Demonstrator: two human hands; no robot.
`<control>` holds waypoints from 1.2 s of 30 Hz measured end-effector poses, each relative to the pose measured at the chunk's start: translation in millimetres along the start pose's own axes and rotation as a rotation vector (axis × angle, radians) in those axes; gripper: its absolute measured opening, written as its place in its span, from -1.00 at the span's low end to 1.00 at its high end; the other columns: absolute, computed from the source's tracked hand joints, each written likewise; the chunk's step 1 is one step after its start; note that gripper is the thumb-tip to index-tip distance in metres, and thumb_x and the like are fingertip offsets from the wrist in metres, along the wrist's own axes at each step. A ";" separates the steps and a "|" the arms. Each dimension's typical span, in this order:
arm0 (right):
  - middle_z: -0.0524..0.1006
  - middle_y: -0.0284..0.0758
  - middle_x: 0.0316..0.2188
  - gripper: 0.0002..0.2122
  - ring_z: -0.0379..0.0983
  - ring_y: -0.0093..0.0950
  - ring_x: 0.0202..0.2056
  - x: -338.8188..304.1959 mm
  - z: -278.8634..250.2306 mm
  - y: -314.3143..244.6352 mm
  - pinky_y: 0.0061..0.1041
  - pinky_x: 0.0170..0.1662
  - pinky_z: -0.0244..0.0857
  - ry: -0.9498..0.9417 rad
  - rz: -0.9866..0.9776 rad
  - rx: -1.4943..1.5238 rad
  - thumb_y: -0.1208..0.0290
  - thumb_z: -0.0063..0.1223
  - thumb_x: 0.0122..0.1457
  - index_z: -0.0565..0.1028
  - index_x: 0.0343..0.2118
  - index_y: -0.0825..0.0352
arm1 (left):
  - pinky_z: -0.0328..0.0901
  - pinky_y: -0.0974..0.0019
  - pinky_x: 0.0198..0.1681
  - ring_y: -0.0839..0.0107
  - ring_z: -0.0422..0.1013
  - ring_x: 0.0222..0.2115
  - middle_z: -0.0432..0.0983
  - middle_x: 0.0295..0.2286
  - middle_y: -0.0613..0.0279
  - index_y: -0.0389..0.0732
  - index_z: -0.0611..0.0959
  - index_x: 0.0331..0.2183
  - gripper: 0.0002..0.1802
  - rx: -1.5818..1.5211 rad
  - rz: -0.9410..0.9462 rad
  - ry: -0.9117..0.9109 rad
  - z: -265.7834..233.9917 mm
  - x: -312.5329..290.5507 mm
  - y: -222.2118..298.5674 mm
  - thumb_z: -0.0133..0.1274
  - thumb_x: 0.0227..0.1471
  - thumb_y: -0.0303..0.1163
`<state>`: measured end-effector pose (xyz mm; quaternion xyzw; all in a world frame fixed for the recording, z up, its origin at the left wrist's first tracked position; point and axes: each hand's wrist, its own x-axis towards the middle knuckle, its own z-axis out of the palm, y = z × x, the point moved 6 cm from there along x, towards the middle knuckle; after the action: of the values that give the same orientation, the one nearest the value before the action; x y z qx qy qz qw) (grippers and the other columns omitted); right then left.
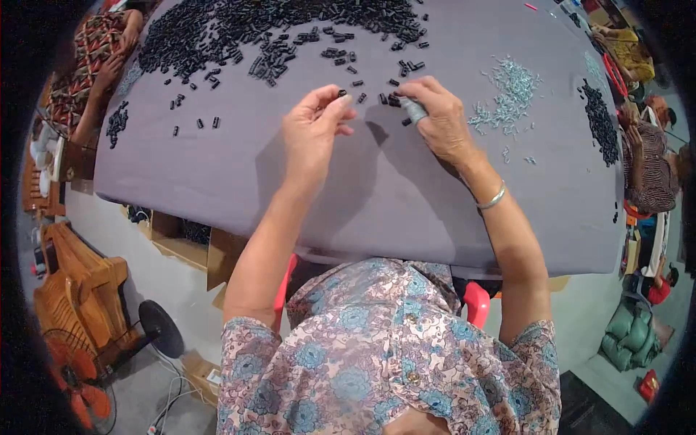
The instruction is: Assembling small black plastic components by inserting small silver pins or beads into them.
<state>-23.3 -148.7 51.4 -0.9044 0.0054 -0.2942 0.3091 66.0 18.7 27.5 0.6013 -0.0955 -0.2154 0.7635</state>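
Black cylinders, between hands, heaped beyond

Moderately bright, even indoor light falls on the grey cloth of the table. Soft, overlapping shadows lie below the left grip and the right grip, on both sides of the left forearm, pointing to more than one overhead source. The bangle catches a small glint. Fisheye bending curves the near edge; the picture's corners go black. The wooden chair at the rim looks stretched and perhaps slightly soft.
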 end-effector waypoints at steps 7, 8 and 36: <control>0.44 -0.25 -0.53 -0.87 0.41 -0.30 -0.47 -16.8 -17.9 8.8 -0.40 -0.37 0.30 0.018 0.268 0.049 0.62 0.04 -0.07 0.48 -0.39 0.35 | 0.34 0.51 -0.55 0.54 0.44 -0.50 0.49 -0.45 0.27 -0.33 0.56 -0.26 -0.76 0.029 -0.017 -0.036 23.8 18.7 -15.9 0.11 -0.03 -0.47; 0.44 -0.25 -0.53 -0.87 0.41 -0.30 -0.47 -18.6 -18.8 8.2 -0.40 -0.37 0.30 0.020 0.269 0.048 0.62 0.04 -0.07 0.48 -0.39 0.35 | 0.33 0.52 -0.56 0.55 0.44 -0.50 0.49 -0.45 0.27 -0.34 0.56 -0.27 -0.76 0.035 -0.010 -0.058 27.9 21.2 -19.1 0.11 -0.05 -0.47; 0.41 -0.19 -0.52 -0.88 0.39 -0.18 -0.43 6.2 10.7 7.5 -0.31 -0.37 0.25 -0.203 0.139 -0.254 0.62 -0.03 -0.16 0.46 -0.48 0.39 | 0.30 0.55 -0.60 0.59 0.42 -0.57 0.40 -0.46 0.32 -0.35 0.56 -0.37 -0.87 0.120 0.191 -0.080 39.3 20.5 -32.9 0.09 -0.05 -0.53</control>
<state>-11.2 -150.0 43.6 -0.9587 0.0737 -0.1763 0.2109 61.2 -30.9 3.7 0.6250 -0.1954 -0.1595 0.7387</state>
